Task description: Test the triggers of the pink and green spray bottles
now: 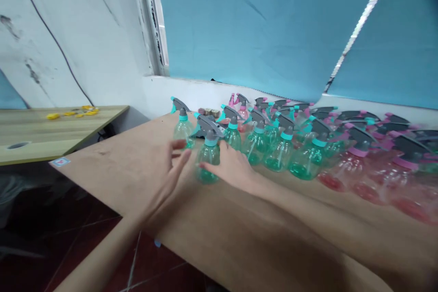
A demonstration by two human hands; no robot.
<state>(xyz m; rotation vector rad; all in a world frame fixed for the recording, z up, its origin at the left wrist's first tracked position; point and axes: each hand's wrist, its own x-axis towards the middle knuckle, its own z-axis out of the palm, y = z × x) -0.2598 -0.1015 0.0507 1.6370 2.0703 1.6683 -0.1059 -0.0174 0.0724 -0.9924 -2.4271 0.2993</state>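
Note:
My right hand (236,166) grips a green spray bottle (208,157) from its right side, thumb across the front. The bottle stands upright on the brown table, with a grey trigger head and a turquoise collar. Just left of it, my left hand (173,166) is held with thumb and fingers apart, not touching the bottle. Behind the left fingers another green spray bottle (183,125) stands, partly hidden by them. To the right of my right hand several more green spray bottles (255,143) stand close together.
Pink spray bottles (356,159) crowd the table's right side. Small boxes (209,112) lie at the back near the wall. The brown table (116,164) has a corner label (59,162). Yellow pieces (78,112) lie on a separate wooden table (99,123) at left.

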